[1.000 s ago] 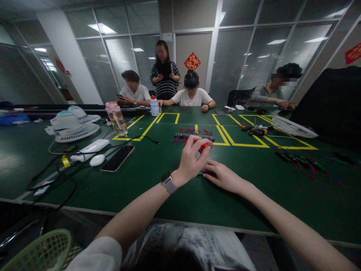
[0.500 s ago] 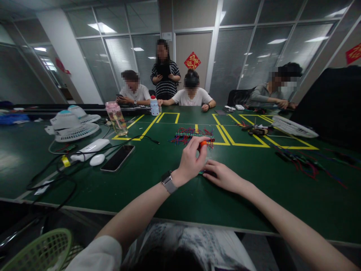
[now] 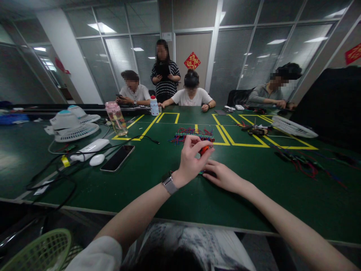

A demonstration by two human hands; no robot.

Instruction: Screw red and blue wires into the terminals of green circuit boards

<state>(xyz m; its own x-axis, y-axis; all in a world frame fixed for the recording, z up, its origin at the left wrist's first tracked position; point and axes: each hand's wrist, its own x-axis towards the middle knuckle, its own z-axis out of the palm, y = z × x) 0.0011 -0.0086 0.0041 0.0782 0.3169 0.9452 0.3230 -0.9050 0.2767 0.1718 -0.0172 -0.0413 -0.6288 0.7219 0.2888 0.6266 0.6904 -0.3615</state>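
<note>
My left hand (image 3: 192,158), with a watch on its wrist, is raised over the green table (image 3: 158,180) and pinches a small orange-handled tool (image 3: 205,148) between thumb and fingers. My right hand (image 3: 222,176) lies low on the table just right of it, fingers pressed on a small dark part (image 3: 203,172) that is mostly hidden. Behind both hands lies a row of terminal blocks with red and blue wires (image 3: 192,135).
A black phone (image 3: 117,158), a white mouse (image 3: 97,160), a power bank and cables lie at left, near two fans (image 3: 73,126) and a pink bottle (image 3: 116,118). Loose wires (image 3: 304,163) lie at right. Several people sit or stand at the far side. A green basket (image 3: 42,250) is at lower left.
My left hand's fingers have shifted around the orange tool, turning it slightly. My right hand has stayed in place on the table.
</note>
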